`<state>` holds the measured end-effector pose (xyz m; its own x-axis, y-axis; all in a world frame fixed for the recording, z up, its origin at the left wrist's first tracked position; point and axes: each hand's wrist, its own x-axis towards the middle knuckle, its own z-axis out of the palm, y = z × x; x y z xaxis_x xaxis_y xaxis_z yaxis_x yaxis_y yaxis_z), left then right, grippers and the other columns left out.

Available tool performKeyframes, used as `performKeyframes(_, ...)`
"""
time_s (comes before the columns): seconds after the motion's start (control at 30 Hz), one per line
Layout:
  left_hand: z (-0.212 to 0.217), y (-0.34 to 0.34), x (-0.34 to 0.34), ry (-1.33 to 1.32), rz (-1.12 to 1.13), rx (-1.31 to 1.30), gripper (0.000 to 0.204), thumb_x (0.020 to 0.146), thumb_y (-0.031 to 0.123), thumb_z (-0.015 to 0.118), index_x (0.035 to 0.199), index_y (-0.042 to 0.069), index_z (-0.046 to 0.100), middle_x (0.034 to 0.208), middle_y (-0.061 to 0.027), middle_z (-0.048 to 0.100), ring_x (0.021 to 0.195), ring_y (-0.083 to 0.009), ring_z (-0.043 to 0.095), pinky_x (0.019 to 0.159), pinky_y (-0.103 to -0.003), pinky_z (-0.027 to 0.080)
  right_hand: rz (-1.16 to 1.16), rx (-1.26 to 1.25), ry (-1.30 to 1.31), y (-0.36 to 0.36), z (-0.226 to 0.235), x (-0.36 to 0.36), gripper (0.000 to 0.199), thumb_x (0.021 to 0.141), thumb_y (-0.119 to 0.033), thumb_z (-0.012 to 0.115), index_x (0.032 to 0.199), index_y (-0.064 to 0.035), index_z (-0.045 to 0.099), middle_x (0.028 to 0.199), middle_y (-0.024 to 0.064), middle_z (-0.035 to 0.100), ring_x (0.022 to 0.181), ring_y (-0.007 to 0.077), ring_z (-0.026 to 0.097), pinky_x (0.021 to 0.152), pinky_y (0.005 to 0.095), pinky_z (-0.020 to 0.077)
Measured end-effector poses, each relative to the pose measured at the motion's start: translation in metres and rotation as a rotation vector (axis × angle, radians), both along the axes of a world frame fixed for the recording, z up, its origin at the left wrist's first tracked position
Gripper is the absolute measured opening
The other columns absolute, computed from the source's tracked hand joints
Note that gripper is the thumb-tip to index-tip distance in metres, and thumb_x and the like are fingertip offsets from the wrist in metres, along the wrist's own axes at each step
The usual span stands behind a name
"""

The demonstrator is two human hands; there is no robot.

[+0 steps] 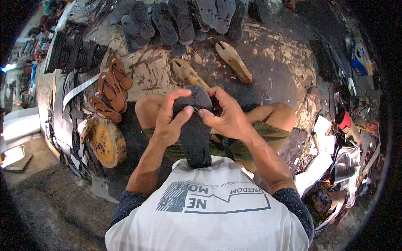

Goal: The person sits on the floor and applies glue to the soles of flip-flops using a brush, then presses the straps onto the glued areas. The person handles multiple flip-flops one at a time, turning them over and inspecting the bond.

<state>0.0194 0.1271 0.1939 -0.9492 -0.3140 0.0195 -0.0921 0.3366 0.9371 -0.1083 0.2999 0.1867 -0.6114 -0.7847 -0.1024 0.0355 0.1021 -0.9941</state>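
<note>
A black sandal sole [195, 134] is held lengthwise in front of my shirt, its rounded end away from me. My left hand [171, 121] grips the left edge of that end, with the thumb pressed on top. On the other side, my right hand [226, 115] pinches near the middle of the sole, its thumb tip close to the left thumb. A dark slit or strip runs down the rounded end between the thumbs; what the right fingers pinch there is too small to make out. The sole's narrower end rests against my shirt.
Two wooden shoe lasts [234, 62] lie beyond my hands on a worn board. Several black soles [180, 21] line the far side. Brown sandals [112, 90] sit at the left, above a round wooden block [105, 142]. Paper scraps [316, 163] and clutter lie at the right.
</note>
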Motion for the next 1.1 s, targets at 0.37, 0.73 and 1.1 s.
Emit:
performKeyframes(0.37,-0.048,0.026,-0.026,-0.271,0.047,-0.494,0.119,0.083,0.031,0.079,0.164,0.006,-0.004,0.166,-0.0337,0.007,0.156,-0.0476,0.010,0.124,-0.050,0.023,-0.159,-0.091,0.037,-0.043,-0.041,-0.055,0.049,0.093,-0.027,0.077,0.128,0.0004,0.058,0.111,0.0144,0.068,0.102,0.0210,0.064,0.091,0.0358,0.0515)
performKeyframes(0.73,-0.019,-0.050,-0.016,-0.415,0.464,-0.149,0.049,0.097,0.034,0.070,0.129,-0.002,0.060,0.119,-0.0126,0.071,0.101,-0.0212,0.069,0.086,-0.036,0.051,-0.254,0.194,-0.098,0.015,-0.148,-0.125,0.058,0.092,-0.034,0.074,0.136,-0.0011,0.055,0.123,0.0141,0.069,0.110,0.0252,0.064,0.101,0.0410,0.0477)
performKeyframes(1.1,-0.042,-0.063,-0.014,-0.338,0.404,-0.513,0.057,0.105,0.041,0.045,0.151,0.008,0.046,0.145,-0.0234,0.053,0.125,-0.0422,0.056,0.092,-0.046,0.054,-0.123,0.138,-0.008,-0.005,-0.006,0.021,0.063,0.091,-0.029,0.077,0.140,0.0019,0.052,0.125,0.0221,0.067,0.111,0.0348,0.066,0.098,0.0412,0.0523)
